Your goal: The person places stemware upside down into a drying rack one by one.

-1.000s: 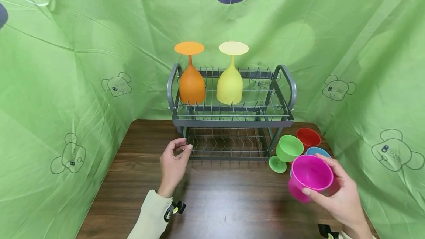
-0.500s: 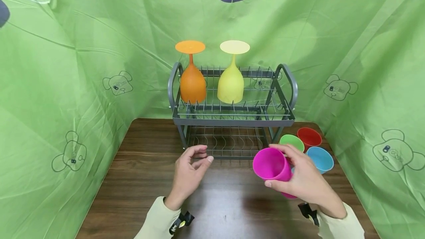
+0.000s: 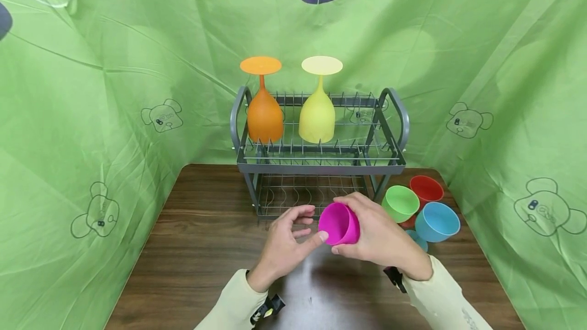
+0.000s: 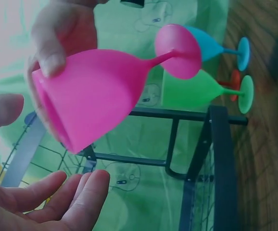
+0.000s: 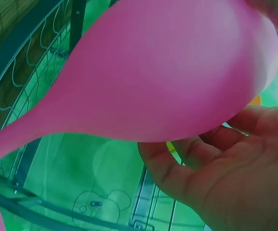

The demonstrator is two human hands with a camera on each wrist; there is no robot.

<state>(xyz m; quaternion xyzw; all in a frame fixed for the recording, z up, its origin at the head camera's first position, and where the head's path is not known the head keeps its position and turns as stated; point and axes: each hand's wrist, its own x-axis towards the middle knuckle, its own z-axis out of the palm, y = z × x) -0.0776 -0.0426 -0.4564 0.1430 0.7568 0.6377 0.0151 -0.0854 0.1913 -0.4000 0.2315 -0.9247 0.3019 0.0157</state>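
My right hand (image 3: 382,233) grips the bowl of a pink plastic goblet (image 3: 344,225) near its rim. The goblet is tipped on its side, mouth toward my left hand (image 3: 286,246); its stem and foot show in the left wrist view. Thumb and fingers of the left hand are spread near the rim, and a gap separates them from the goblet in the left wrist view. Behind the hands stands a two-tier grey dish rack (image 3: 321,169). Upside down on its upper tier are an orange goblet (image 3: 265,116) and a yellow goblet (image 3: 317,118).
Right of the rack, a green goblet (image 3: 401,202), a red goblet (image 3: 426,188) and a blue goblet (image 3: 437,222) stand upright, close together on the brown wooden table (image 3: 197,248). Green printed cloth (image 3: 91,116) encloses the back and sides.
My right hand has carried the pink goblet leftward, away from the other goblets, tipping its mouth to the left. My left hand has moved right, close to its rim.
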